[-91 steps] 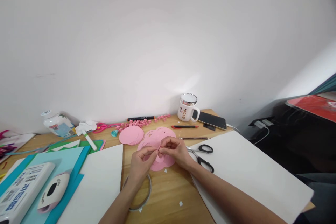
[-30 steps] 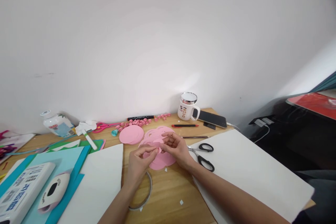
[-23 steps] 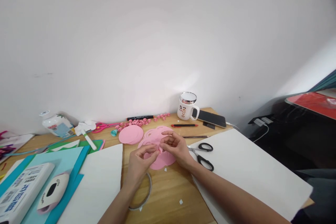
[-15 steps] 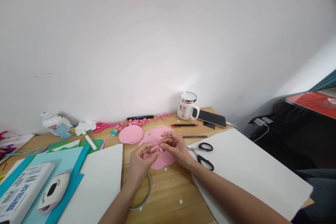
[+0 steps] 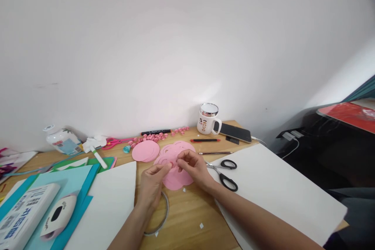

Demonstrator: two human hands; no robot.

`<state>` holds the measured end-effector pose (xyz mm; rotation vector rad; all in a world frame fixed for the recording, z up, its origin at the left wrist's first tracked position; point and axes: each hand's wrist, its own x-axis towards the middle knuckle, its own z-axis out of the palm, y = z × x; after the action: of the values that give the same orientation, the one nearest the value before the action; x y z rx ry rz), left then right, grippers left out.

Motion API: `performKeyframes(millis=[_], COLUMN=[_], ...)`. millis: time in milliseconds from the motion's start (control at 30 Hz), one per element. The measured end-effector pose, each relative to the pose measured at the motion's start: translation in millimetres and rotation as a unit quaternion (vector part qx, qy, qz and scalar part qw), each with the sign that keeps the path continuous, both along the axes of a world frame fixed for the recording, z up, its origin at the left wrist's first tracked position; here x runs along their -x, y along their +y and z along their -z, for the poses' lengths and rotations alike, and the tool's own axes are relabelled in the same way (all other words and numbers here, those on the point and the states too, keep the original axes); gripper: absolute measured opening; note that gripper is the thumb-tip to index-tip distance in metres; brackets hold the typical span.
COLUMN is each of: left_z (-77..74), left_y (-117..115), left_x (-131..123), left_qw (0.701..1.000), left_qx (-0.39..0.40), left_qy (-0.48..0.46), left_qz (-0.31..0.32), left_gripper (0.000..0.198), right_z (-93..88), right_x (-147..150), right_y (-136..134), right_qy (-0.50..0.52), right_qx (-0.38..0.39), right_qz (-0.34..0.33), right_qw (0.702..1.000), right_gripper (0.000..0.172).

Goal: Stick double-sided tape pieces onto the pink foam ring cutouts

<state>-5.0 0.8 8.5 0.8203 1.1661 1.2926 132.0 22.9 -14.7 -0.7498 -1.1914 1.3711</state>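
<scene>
Table (image 5: 187, 216): wood, back edge along wall. White sheets (image 5: 278, 191) cover its right side; another white sheet (image 5: 109, 203) lies left of center. Light blue sheets (image 5: 73, 181) are at the left, bearing a white box (image 5: 27, 216) and a rounded white gadget (image 5: 60, 216).

Pink cut-out paper (image 5: 175, 181), overlapping pieces with holes, lies between the white sheets, partly hidden behind both hands. Right hand (image 5: 195, 168): in front of the pile, thumb and index brought together; cannot tell whether anything is between them. Left hand (image 5: 152, 185): thumb and index pinching a small pink piece, listed last.

Tape ring (image 5: 168, 207): flat on the wood, partly hidden by the left wrist. Black-handled scissors (image 5: 222, 177): handles on the right-hand sheets, blades toward the right hand. Phone (image 5: 234, 132): near table's back right corner. Mug (image 5: 206, 122): upright by the back edge, just left of phone. Pink circles (image 5: 145, 150): stacked just left of the pile. Pink curls (image 5: 152, 137): scattered along the back edge.

Small pink piece (image 5: 172, 164): at left fingertips, in front of the pile; exact shape unclear.
</scene>
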Motion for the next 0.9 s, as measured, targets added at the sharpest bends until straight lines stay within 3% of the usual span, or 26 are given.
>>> performKeyframes(millis=[133, 333, 500, 700, 900], left_z=[1.6, 7.2, 12.2, 6.7, 6.8], left_y=[2, 0, 0, -1, -1], left_x=[1, -1, -1, -1, -2], left_qw=[0.999, 0.999, 0.995, 0.987, 0.985], left_qx=[0.004, -0.01, -0.034, -0.04, -0.042], left_qy=[-0.05, 0.003, 0.065, 0.146, 0.155], left_qz=[-0.02, -0.044, -0.062, -0.06, -0.057], left_gripper=[0.022, 0.026, 0.025, 0.023, 0.021], right_z=[6.4, 9.2, 4.4, 3.9, 4.0], right_x=[3, 3, 3, 4, 5], right_y=[0, 1, -1, 1, 0], right_qy=[0.014, 0.034, 0.033, 0.029, 0.049], right_qx=[0.063, 0.101, 0.103, 0.074, 0.039], right_qz=[-0.071, -0.082, -0.07, -0.027, 0.014], right_qw=[0.995, 0.991, 0.992, 0.996, 0.998], right_gripper=[0.032, 0.029, 0.03, 0.029, 0.03])
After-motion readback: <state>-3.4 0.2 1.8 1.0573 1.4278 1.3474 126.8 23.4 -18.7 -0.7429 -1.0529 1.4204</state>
